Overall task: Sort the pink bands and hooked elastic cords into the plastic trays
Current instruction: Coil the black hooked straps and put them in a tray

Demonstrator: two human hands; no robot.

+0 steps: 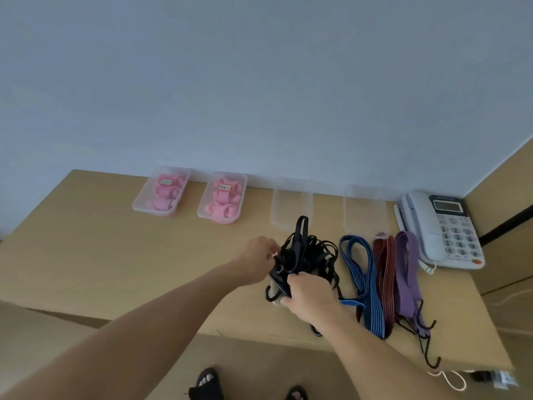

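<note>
While both our hands work at the tangle of black hooked cords (305, 255), the bundle sits between them just in front of the telephone's (441, 229) end of the desk (101, 255). Our left hand (255, 261) pinches strands at the bundle's far-left edge, fingers closed on them; our right hand (310, 295) is curled tight around the near side, where a black hook (271, 295) pokes out below the knuckles. Exactly which strand each finger holds is lost in the knot.

Between the bundle and the telephone lie a blue cord (364, 284), a dark red cord (385, 278) and a purple cord (406, 269), side by side, their hooks past the desk's near edge. Left of the telephone along the wall stand two clear empty trays (291, 204) (364, 209), faint and hard to outline, then two trays of pink bands (222, 199) (163, 192); their labels are unreadable.

The desk is light wood against a pale blue-grey wall (259, 82).
</note>
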